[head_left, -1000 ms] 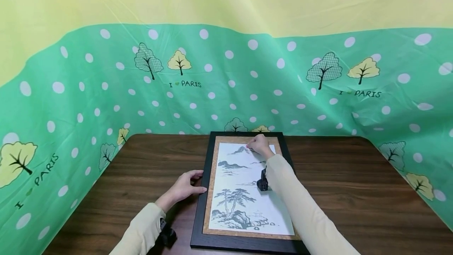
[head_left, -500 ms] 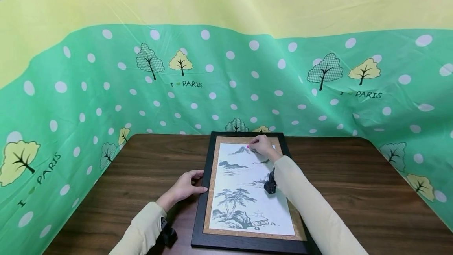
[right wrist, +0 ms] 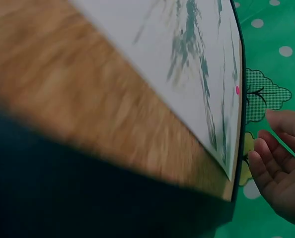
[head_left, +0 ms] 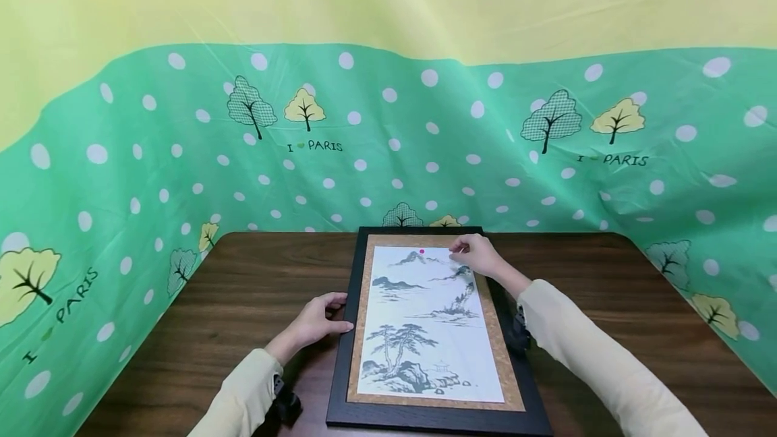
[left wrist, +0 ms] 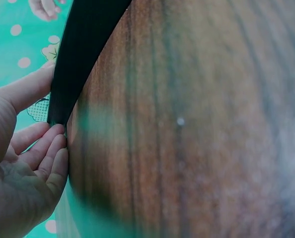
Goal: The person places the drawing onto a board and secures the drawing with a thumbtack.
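Note:
A black-framed corkboard lies on the table, bearing a sheet of paper with an ink landscape. One pink pushpin sits at the middle of the sheet's top edge, also a small pink spot in the right wrist view. My left hand rests with thumb and fingertips against the frame's left side; in the left wrist view the fingers lie fairly straight beside the black edge. Over the sheet's upper right, my right hand hovers with loosely bent fingers. In the right wrist view nothing shows between them.
The dark wood table extends to both sides of the board. A green and yellow cloth with dots and trees hangs behind the table's far edge. Black wrist cameras sit at both cuffs.
My right hand has let go of the pink pushpin at the top middle of the sheet and moved right, toward the upper right corner. The left hand has stayed at the frame's side.

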A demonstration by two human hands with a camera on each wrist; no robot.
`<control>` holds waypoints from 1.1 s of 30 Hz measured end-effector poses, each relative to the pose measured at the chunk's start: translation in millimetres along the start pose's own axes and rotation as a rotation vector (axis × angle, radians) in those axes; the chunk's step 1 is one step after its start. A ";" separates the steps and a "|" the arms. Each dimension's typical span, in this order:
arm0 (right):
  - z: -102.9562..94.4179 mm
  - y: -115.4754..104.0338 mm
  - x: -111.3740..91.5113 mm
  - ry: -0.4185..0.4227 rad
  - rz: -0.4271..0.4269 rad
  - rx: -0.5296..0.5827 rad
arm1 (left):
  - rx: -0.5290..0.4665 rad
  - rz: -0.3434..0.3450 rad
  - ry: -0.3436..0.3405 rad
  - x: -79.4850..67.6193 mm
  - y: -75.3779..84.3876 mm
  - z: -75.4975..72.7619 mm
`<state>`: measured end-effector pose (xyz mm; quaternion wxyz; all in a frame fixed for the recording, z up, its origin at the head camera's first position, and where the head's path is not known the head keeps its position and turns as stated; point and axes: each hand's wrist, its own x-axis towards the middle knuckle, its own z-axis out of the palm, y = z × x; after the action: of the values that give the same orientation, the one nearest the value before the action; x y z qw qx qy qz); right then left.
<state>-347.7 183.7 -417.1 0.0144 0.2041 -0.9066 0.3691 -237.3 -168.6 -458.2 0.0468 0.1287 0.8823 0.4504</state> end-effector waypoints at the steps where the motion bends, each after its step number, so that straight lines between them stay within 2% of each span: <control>1: -3.0 1.1 -3.1 0.003 -0.012 0.002 | 0.002 -0.001 0.001 -0.2 -0.1 -0.2; 4: -11.5 4.0 -13.4 0.008 -0.045 0.006 | -0.005 -0.008 0.002 -0.4 0.0 -0.7; 11: -28.3 11.9 -42.1 0.027 -0.057 -0.026 | 0.000 -0.003 -0.007 -1.3 -0.8 -0.1; 18: -45.4 26.8 -72.0 0.048 -0.029 -0.026 | -0.002 0.014 -0.010 -1.0 -0.1 1.3; 25: -66.4 32.6 -98.4 0.101 -0.008 -0.068 | -0.004 0.031 -0.009 -2.6 1.0 0.6; 33: -75.5 43.5 -119.4 0.127 0.027 -0.089 | 0.005 0.037 -0.018 -1.9 0.2 -1.2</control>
<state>-264.3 305.7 -412.2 0.0760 0.1674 -0.9220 0.3409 -235.6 -170.0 -457.3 0.0458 0.1492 0.8803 0.4480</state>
